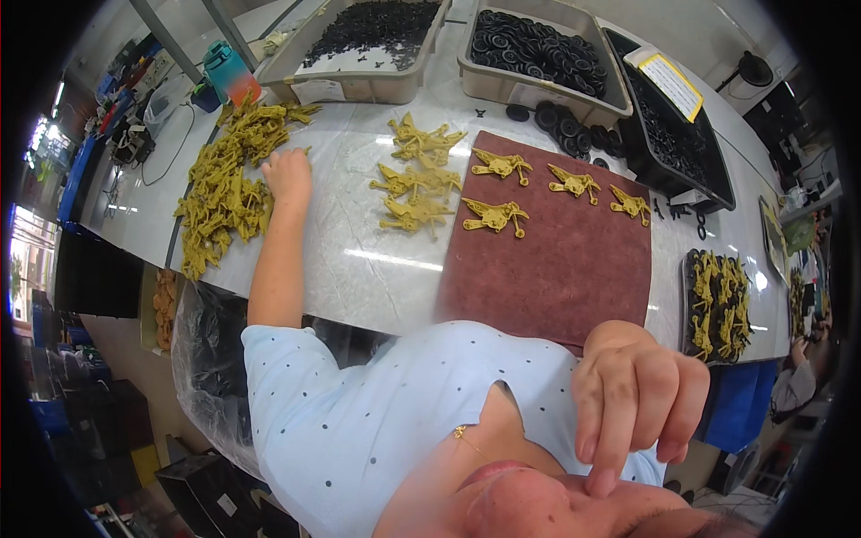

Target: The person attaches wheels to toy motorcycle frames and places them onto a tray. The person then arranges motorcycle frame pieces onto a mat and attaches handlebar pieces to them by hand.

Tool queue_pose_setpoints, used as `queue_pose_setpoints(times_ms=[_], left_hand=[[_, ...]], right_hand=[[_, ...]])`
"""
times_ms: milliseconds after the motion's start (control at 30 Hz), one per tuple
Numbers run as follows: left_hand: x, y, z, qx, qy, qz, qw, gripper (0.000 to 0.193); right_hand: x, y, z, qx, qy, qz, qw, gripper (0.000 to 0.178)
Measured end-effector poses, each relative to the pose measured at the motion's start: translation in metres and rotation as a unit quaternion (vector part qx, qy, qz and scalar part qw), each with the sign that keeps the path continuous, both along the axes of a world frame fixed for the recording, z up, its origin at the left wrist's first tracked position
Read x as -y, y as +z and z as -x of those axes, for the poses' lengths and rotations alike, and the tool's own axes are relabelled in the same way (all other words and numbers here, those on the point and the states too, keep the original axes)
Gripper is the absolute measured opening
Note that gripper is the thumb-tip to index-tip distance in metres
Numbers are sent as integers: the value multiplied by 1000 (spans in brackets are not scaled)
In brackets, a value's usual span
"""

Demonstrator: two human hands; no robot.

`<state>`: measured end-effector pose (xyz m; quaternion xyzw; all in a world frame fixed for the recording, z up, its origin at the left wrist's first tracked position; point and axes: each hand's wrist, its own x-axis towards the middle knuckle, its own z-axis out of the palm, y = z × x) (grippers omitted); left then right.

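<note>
My left hand [289, 177] reaches to the right edge of a big heap of yellow plastic parts [224, 193]. Its bent fingers close on a part at the heap's edge, and their tips are partly hidden. My right hand [639, 390] is raised close to the camera, off the table, its fingers loosely bent and apart with nothing in them. On a dark red cloth mat [556, 269] lie several single yellow parts [493, 215], spaced out in its upper half. Small clusters of more yellow parts [414, 179] rest between heap and mat.
Beyond the mat stand a beige bin of black wheels [538, 54], a beige bin of small black pieces [368, 31] and a black bin [668, 134]. Loose black wheels [565, 130] lie before them. At right sits a tray with yellow parts [717, 305]. A bottle [229, 72] stands behind the heap.
</note>
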<state>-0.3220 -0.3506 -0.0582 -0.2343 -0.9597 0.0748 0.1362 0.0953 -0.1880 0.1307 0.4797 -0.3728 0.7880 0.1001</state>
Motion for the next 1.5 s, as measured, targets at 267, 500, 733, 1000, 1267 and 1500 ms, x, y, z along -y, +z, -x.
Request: queue_pose_setpoints(times_ms=[267, 500, 733, 1000, 1267, 1500], left_hand=[[-43, 47, -103, 196, -290, -557, 754, 41], [-68, 60, -196, 576, -363, -656, 325, 44], [-76, 57, -198, 558, -362, -568, 486, 64], [-81, 60, -232, 290, -523, -379, 707, 72], [-88, 51, -247, 327, -537, -454, 631, 61], [-87, 56, -208, 407, -336, -672, 519, 39]], right_hand=[[-10, -29, 10, 40, -169, 8, 985, 4], [-36, -83, 60, 451, -395, -49, 799, 28], [-54, -104, 46, 553, -242, 26, 796, 26], [-27, -107, 35, 501, -400, -159, 751, 17], [-24, -107, 18, 500, -428, -147, 738, 15], [-77, -120, -10, 549, -509, -53, 661, 13]])
